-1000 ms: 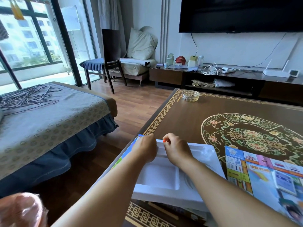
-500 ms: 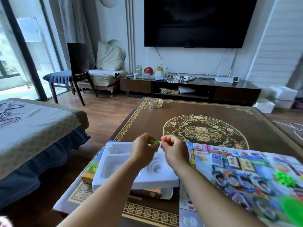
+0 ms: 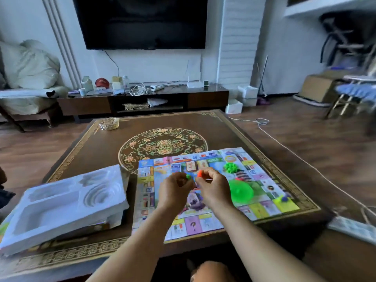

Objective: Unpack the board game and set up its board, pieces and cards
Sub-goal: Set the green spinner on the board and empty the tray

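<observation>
Both hands over the laid-out board, each pinching a small piece

Our left hand (image 3: 176, 189) curls on a small green piece (image 3: 188, 177); our right hand (image 3: 213, 186) pinches an orange piece (image 3: 200, 174) at the fingertips. Under them the game board (image 3: 262, 208) lies flat on the patterned table (image 3: 105, 147), a green spiky heap (image 3: 231, 167) and green disc (image 3: 241, 190) on it. The white tray insert (image 3: 65, 204) sits left, beside the board

Both forearms reach forward, close together. The left hand (image 3: 176, 187) and right hand (image 3: 213, 185) have curled fingers, each pinching something small.
</observation>
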Demonstrator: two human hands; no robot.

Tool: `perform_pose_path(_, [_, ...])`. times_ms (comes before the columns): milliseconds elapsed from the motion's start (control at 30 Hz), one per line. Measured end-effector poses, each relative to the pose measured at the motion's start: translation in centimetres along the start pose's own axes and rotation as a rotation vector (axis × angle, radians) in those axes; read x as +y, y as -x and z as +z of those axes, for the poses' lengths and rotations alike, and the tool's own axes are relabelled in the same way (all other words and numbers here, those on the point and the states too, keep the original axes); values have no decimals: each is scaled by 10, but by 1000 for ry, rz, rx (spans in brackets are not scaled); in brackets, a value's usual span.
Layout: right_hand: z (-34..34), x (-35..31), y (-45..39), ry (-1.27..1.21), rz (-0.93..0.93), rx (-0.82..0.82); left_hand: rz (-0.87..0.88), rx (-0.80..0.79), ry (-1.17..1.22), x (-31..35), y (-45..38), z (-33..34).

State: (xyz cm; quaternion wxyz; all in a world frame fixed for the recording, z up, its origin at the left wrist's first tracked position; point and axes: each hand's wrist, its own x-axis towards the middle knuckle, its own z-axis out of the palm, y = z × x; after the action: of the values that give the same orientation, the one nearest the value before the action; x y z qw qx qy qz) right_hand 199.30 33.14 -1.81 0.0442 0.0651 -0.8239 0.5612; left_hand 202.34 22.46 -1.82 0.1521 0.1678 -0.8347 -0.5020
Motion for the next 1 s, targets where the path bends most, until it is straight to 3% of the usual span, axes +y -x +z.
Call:
perform_pose_path(300, [-114,102,-3,48,180,154,5,-217,-105,30,37,140])
perform_pose_path(500, [-110,163,-25,28,266,307,-146,-247,-52,24,42,220])
perform_pose_path(700, [-97,178,-45,23,201,385,-118,-179,-47,9,20,232])
perform_pose_path(1000, [-109,172,-38,-87,207,374,-16,-247,-101,15,10,232])
